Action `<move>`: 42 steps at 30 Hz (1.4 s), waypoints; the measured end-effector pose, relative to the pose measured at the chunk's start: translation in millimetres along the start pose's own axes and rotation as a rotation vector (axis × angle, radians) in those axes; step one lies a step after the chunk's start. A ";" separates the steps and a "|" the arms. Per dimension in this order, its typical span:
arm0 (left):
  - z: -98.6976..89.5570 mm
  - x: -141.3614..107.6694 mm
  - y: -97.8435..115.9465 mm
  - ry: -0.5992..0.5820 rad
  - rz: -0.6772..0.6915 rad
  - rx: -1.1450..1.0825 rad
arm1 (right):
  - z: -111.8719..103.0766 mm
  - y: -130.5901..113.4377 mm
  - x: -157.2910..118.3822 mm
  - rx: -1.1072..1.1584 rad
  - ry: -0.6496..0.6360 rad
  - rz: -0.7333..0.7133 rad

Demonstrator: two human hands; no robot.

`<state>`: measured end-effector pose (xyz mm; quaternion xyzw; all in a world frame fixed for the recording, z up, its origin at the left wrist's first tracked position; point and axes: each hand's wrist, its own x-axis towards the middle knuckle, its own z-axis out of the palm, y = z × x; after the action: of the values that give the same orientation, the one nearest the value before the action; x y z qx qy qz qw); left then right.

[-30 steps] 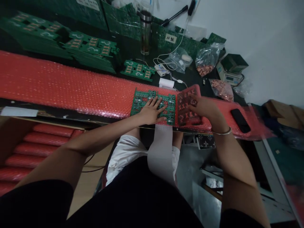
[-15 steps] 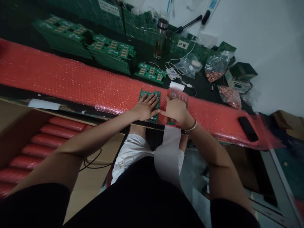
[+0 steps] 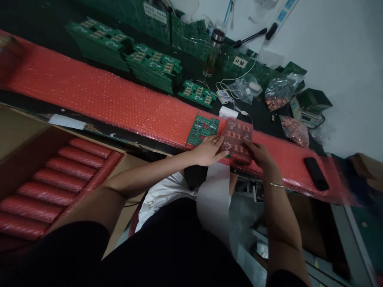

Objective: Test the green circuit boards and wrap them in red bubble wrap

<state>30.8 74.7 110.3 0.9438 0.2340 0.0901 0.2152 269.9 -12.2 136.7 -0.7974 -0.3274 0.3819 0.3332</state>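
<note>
A long red bubble wrap strip [image 3: 125, 99] runs along the bench. On it lies a green circuit board [image 3: 202, 128], parts side up. To its right is a wrapped board bundle [image 3: 237, 137], its pads showing through red wrap. My left hand [image 3: 209, 149] rests with fingers spread between the two, touching the green board's lower right and the bundle's left side. My right hand [image 3: 259, 153] has its fingers on the bundle's right edge, closed around it. A pale strip [image 3: 217, 179] hangs down from the bench edge below the bundle.
Tall stacks of green boards [image 3: 152, 65] and a short stack [image 3: 197, 93] stand behind the wrap. A glass bottle [image 3: 214, 52], a bag of copper parts [image 3: 295, 129] and a scale [image 3: 305, 115] are farther back. A black phone [image 3: 316, 173] lies at right. Red rolls [image 3: 49, 191] fill a box below left.
My left hand has slid off the green board toward the bundle. My right hand has moved from on top of the bundle to its right edge. The view has shifted.
</note>
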 end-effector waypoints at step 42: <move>-22.9 -31.4 -79.6 0.107 -0.398 0.125 | 109.3 -67.4 -59.8 -1.062 0.043 -0.568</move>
<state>-34.9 131.4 92.9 0.8843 0.4320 0.0812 0.1571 131.9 10.1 159.6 -0.7436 -0.6669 0.0458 -0.0153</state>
